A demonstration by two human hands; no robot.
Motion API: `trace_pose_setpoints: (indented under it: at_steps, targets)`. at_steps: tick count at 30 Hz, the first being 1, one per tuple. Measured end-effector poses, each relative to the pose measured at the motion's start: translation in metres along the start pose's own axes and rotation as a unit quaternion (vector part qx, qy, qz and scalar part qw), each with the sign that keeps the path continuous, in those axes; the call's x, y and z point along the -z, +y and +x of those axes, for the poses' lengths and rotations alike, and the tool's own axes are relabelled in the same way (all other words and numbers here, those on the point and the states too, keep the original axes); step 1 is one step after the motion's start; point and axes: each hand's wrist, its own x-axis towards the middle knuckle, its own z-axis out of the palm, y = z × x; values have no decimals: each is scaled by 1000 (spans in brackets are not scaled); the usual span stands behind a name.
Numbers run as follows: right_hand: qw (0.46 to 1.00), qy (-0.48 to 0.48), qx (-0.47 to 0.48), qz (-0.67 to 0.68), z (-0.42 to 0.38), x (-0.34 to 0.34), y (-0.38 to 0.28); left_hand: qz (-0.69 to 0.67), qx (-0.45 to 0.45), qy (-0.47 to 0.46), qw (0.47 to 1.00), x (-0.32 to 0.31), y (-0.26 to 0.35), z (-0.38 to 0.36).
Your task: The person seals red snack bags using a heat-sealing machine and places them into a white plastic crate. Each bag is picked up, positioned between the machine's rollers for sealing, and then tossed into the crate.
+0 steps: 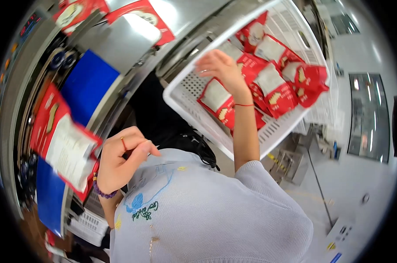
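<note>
My left hand (126, 156), with a ring and a purple bead bracelet, is closed in a loose curl with nothing visible in it. Just beyond its wrist, a blurred red and white packet (69, 144) lies across the machine with the blue belt (89, 85). My right hand (221, 71) is open, fingers stretched out and empty, above the white plastic basket (275, 147). Several red packets with white panels are piled in the basket, one (217, 97) beside my right forearm and another (310, 83) at the far side.
At the top left, more red packets (139, 18) lie on a metal surface (181, 13). A white crate (89, 225) sits low at the left. The metal machine edge runs between the belt and my body. A metal frame (290, 164) stands on the floor at the right.
</note>
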Motion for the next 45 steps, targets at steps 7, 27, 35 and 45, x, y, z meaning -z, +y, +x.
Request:
trace_pose_setpoints:
  at_steps: [7,27,35,45]
  targets:
    - [762,626,152,-60,-89,238,1,-15,22,-23,999,-12,-6,27]
    - [869,335,332,-149,-100,51,-120,24,-201,107,973,-22,-5,53]
    - [968,104,228,22,-49,-108,-75,-141,-142,222,954,-2,-13,10]
    - [988,-5,131,-85,-7,-125,-46,-176,-131,270,938,19,-42,13]
